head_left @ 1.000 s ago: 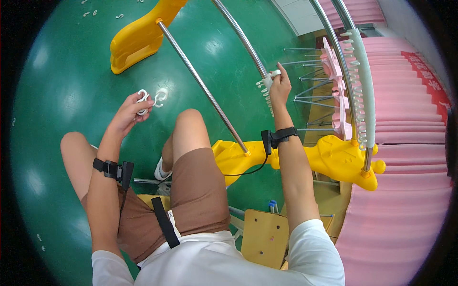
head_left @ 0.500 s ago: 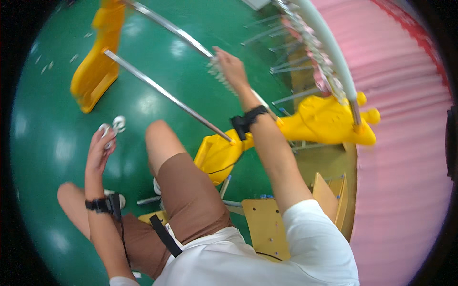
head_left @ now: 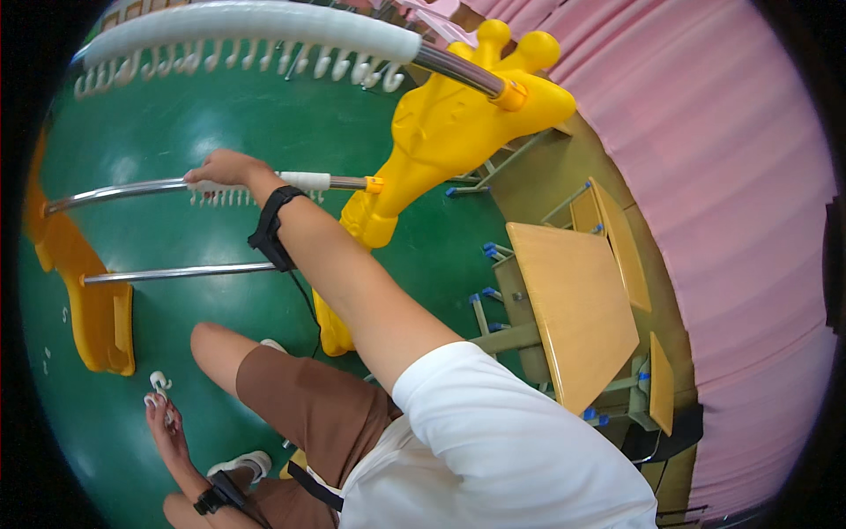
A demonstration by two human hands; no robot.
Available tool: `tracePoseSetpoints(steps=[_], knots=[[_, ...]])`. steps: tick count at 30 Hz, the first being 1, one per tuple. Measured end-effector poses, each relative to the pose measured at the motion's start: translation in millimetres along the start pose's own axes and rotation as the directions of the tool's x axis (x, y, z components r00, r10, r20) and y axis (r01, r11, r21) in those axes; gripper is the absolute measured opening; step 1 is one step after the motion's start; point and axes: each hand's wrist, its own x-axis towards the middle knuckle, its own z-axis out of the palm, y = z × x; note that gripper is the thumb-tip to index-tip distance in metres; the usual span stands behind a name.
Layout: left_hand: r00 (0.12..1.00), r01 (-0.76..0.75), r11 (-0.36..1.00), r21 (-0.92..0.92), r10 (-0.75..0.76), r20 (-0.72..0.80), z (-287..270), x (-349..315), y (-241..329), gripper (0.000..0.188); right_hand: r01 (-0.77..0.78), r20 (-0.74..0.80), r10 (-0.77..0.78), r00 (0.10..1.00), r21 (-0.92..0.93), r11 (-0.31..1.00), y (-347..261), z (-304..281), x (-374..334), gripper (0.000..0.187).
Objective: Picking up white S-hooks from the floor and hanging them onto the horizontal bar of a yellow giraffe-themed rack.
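White hooks (head_left: 158, 378): smooth, glossy, curled
Left hand (head_left: 167, 432): fingers gripping them
Right hand (head_left: 231, 166): at metal rail (head_left: 132, 190); cannot tell fingers' grip

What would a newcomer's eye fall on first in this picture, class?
Probably the yellow giraffe-like figure at upper centre and the white-sleeved top rail joined to it, with a row of white hooks hanging below. Next might come the pink curtain down the right side. Lower left, the left hand holds loose white hooks.
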Motion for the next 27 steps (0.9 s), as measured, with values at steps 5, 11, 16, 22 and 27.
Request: tracePoseSetpoints(steps=[5, 11, 16, 22, 27], knots=[[0.991, -0.012, 1.0, 0.001, 0.012, -0.136, -12.2, -4.8, 0.9, 0.029, 0.007, 0.038, -0.009, 0.999, 0.061, 0.998, -4.9, 10.6, 7.7, 0.066], [0.999, 0.012, 1.0, -0.017, -0.013, -0.034, 0.9, -8.2, 7.9, 0.024, 0.064, 0.062, -0.07, 0.996, 0.097, 0.993, 13.0, 11.3, 17.6, 0.051], [0.998, -0.011, 0.999, -0.034, 0.013, 0.06, 10.1, -10.1, 8.5, 0.013, 0.044, 0.11, -0.073, 0.991, 0.25, 0.967, 22.5, 11.4, 27.8, 0.045], [0.999, 0.001, 1.0, 0.004, -0.001, 0.043, 13.3, -18.1, 14.5, 0.014, 0.007, 0.14, -0.057, 0.988, 0.335, 0.942, -0.5, 10.0, 16.2, 0.054], [0.999, -0.021, 1.0, 0.006, 0.021, 0.046, 9.0, -20.0, 16.2, 0.014, -0.049, 0.184, -0.019, 0.983, 0.354, 0.934, -18.5, 8.7, 2.1, 0.054]])
